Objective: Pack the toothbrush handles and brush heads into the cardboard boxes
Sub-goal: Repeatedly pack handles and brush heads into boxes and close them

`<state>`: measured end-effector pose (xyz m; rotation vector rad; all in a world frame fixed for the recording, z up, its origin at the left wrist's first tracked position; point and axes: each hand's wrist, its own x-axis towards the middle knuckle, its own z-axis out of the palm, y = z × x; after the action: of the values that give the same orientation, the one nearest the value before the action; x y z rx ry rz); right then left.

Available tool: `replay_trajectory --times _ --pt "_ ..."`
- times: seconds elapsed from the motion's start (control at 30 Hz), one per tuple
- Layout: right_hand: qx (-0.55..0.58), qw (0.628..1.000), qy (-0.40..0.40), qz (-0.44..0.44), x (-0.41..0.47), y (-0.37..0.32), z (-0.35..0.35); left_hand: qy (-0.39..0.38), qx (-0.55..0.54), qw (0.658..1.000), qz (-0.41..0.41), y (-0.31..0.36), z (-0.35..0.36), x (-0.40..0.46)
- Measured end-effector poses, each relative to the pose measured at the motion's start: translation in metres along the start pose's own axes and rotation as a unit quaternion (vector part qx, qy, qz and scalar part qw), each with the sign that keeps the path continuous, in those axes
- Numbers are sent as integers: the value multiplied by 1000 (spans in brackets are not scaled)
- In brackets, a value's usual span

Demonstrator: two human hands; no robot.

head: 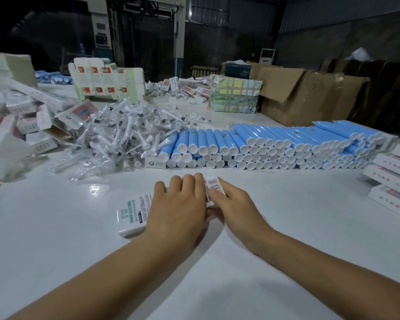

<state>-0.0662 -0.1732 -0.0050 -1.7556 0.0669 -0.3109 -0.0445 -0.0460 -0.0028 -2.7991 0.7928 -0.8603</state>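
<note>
Both forearms reach in from the near edge over the white surface (56, 227). Between the hands lies one white cardboard box (134, 213), flat on the surface, long axis running away from the viewer and slightly right, green lettering on its upper face.

Left hand (178, 204): palm down on top of the box, fingers (187, 181) lying nearly straight over its far half, pressing rather than curling round it.

Right hand (236, 204): at the box's far right end, beside the left hand and touching it. Index finger and thumb pinch the end flap (214, 184), which carries a barcode. The rest of its fingers are hidden under the hand; cannot tell how they lie.

Beyond the hands, well apart from them: a long stack of blue toothbrush handles (275, 144), white end caps facing the viewer, several layers high, running right across the surface. One small white box (155, 162) lies at the stack's left foot.

Left of the stack: a loose heap of brush heads (125, 135) in clear wrappers. Further left, a jumbled pile of boxes (28, 121).

Right edge: stacked packed boxes (393, 179).

Far: flat box blanks (104, 82) standing upright, a taped carton (234, 95), large brown cartons (310, 95).
</note>
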Motion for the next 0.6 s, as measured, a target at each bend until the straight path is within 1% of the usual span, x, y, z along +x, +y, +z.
replay_trajectory --times 0.17,0.23,0.27,0.3,0.33,0.37,0.4,0.43,0.47,0.5,0.53,0.57,0.6 --pt "75 996 -44 -19 3 3 -1 1 -20 1000 -4 -1 -2 0" --pt "131 991 -38 -6 5 0 -4 2 -46 999 -10 -3 -5 4" --pt "158 987 -27 -2 6 -3 -6 14 -76 997 -23 -8 -9 8" --pt "170 985 -7 -6 7 -4 -8 39 -132 990 -44 -15 -13 13" --pt "166 986 17 -15 7 -6 -9 76 -217 971 -70 -22 -19 17" --pt "145 988 38 -29 8 -7 -11 116 -328 933 -90 -30 -25 20" --pt "114 991 48 -44 6 -7 -11 153 -445 876 -105 -36 -31 22" --pt "79 994 45 -57 5 -6 -11 180 -556 801 -129 -40 -34 23" --pt "44 996 30 -66 2 -6 -10 185 -649 718 -169 -42 -35 25" --pt "10 997 8 -76 0 -5 -9 166 -719 637 -223 -42 -33 27" --pt "-22 996 -19 -84 -2 -5 -7 129 -766 563 -283 -40 -30 27" --pt "-52 994 -42 -91 -4 -6 -4 87 -796 499 -330 -38 -24 27" --pt "-84 990 -59 -101 -5 -6 -1 47 -820 442 -360 -36 -20 25"
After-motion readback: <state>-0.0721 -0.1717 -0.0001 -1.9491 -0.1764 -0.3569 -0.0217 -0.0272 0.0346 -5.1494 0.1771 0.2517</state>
